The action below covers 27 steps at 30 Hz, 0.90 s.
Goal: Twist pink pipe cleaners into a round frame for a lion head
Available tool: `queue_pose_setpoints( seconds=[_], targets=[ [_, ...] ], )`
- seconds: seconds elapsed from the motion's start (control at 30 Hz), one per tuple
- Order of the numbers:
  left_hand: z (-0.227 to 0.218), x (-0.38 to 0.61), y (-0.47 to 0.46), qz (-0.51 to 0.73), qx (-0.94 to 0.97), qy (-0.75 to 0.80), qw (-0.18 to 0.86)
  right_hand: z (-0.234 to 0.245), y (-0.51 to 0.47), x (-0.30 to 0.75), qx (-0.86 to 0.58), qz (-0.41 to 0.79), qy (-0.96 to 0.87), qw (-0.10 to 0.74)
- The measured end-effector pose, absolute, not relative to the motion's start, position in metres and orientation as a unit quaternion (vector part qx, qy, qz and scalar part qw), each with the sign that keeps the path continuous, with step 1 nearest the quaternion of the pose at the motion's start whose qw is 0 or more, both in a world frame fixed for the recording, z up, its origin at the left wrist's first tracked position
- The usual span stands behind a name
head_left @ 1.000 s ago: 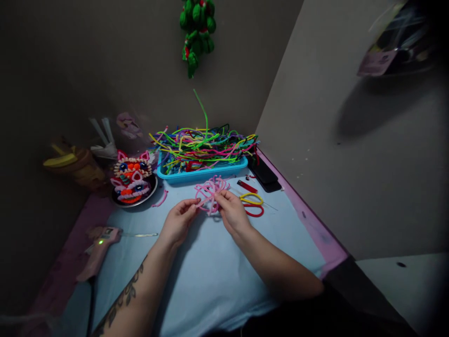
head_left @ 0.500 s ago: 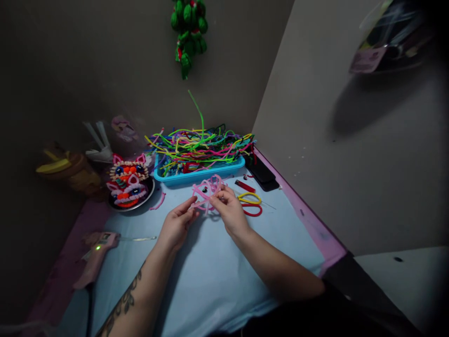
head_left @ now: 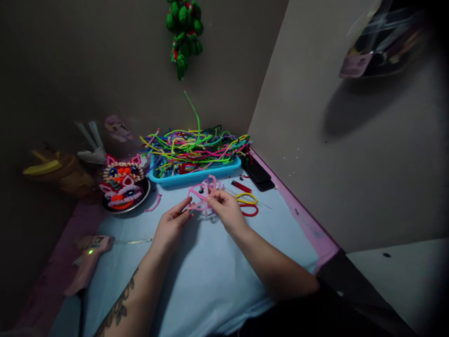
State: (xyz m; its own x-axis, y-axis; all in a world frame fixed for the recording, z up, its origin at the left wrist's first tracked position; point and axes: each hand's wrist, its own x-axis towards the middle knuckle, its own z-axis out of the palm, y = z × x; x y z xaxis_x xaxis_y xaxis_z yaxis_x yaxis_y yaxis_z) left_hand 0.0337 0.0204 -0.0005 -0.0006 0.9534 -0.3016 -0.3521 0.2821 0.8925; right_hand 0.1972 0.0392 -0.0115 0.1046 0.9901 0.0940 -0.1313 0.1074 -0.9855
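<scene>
A pink pipe-cleaner shape (head_left: 202, 191) of several loops is held just above the light blue table cover (head_left: 210, 276). My left hand (head_left: 170, 225) pinches its left end with thumb and fingers closed. On the shape's right side, my right hand (head_left: 228, 210) grips it, fingers curled around the strands. Both hands sit in front of a blue tray (head_left: 196, 175) piled with many-coloured pipe cleaners (head_left: 192, 147).
A pipe-cleaner lion head (head_left: 122, 185) rests on a dark plate at the left. A pink glue gun (head_left: 86, 262) with a green light lies near the left edge. Yellow and red scissors (head_left: 249, 204), a red lighter (head_left: 240, 186) and a black phone (head_left: 257, 174) lie at right. Walls close in behind and right.
The view has drifted a little, so everything sits slightly further left. My fingers have shifted on the pink shape, which has turned slightly between my hands.
</scene>
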Motion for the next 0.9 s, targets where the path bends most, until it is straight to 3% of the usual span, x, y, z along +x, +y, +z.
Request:
queue_pose_setpoints(
  seconds=[0.3,0.43,0.53,0.6,0.9],
  targets=[
    [-0.002,0.032,0.021,0.532,0.321,0.495,0.608,-0.015,0.045,0.199,-0.458,0.503,-0.402,0.613],
    [0.001,0.027,0.02,0.553,0.399,0.521,0.513,-0.008,0.037,0.203,-0.523,0.331,-0.456,0.64],
    [0.009,0.028,0.016,0.554,0.445,0.536,0.456,0.001,0.023,0.201,-0.499,0.161,-0.619,0.585],
    [0.014,0.031,0.012,0.553,0.451,0.527,0.461,0.003,0.016,0.196,-0.478,0.108,-0.689,0.535],
    [0.013,0.037,0.009,0.545,0.42,0.467,0.555,-0.001,0.015,0.186,-0.466,0.093,-0.74,0.476]
  ],
)
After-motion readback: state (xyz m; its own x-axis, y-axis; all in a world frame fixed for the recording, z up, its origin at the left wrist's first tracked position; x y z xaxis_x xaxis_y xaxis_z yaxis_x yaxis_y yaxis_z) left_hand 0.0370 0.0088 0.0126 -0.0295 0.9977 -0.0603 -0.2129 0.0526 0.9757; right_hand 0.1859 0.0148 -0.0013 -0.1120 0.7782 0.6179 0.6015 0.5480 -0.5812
